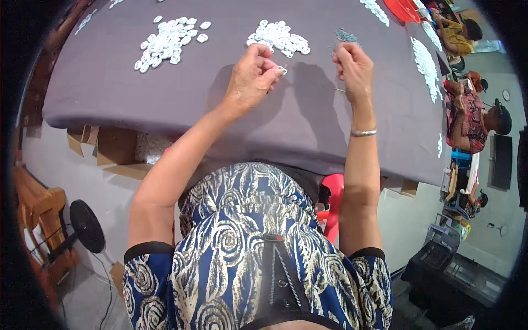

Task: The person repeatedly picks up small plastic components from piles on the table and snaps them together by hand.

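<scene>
My left hand (254,77) is closed in a pinch on a small white plastic piece (282,70), which pokes out past the fingertips over the table. Just beyond that hand lies a heap of similar white plastic pieces (280,37). My right hand (355,67) reaches to a little pile of grey metal pins or screws (346,37), its fingers drawn together at the pile's near side. Whatever sits between those fingertips is too small to make out. A short thin pale stick (340,90) lies beside the right wrist.
A grey cloth covers the table (181,93). Another white heap (165,44) lies to the left, and more white pieces (425,66) line the right side near a red basin (402,10). Other people (473,115) sit at the right. A black fan (87,226) stands lower left.
</scene>
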Motion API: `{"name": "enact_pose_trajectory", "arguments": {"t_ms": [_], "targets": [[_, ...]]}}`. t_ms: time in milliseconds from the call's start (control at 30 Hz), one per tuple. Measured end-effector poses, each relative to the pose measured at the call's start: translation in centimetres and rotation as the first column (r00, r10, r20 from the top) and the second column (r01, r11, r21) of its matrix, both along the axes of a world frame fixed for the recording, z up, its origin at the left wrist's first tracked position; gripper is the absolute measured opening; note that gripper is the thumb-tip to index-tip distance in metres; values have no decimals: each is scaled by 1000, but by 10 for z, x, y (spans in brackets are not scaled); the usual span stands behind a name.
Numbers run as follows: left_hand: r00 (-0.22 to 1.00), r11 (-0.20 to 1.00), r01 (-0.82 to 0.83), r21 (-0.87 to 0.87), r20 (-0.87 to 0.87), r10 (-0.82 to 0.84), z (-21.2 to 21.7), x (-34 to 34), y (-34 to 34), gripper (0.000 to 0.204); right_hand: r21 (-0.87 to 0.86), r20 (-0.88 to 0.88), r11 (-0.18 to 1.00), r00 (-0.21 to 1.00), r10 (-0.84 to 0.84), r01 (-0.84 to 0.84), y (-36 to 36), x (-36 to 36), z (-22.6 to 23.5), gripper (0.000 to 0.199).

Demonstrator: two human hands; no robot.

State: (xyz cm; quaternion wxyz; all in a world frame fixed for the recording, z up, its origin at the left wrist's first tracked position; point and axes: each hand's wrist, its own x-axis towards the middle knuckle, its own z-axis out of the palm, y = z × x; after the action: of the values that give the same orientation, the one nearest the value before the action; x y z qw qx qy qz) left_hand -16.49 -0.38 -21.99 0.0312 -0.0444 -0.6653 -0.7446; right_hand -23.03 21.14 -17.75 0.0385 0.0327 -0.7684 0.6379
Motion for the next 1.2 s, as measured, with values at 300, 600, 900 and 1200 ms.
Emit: {"name": "enact_pose_trajectory", "arguments": {"t_ms": [300,600,900,1200], "targets": [[999,1000,-7,1,51,7,1,-1,-1,26,122,32,986,993,-118,113,56,2,-14,12],[997,999,-2,34,73,-1,3,-1,1,25,578,-208,812,977,48,83,52,-2,-23,13],[998,996,-40,86,45,36,0,-4,-1,22,634,-240,760,971,14,146,41,-1,-21,12],[970,959,-235,162,-24,242,-3,-5,-5,21,630,-283,776,936,208,18,-12,-22,-15,16]]}}
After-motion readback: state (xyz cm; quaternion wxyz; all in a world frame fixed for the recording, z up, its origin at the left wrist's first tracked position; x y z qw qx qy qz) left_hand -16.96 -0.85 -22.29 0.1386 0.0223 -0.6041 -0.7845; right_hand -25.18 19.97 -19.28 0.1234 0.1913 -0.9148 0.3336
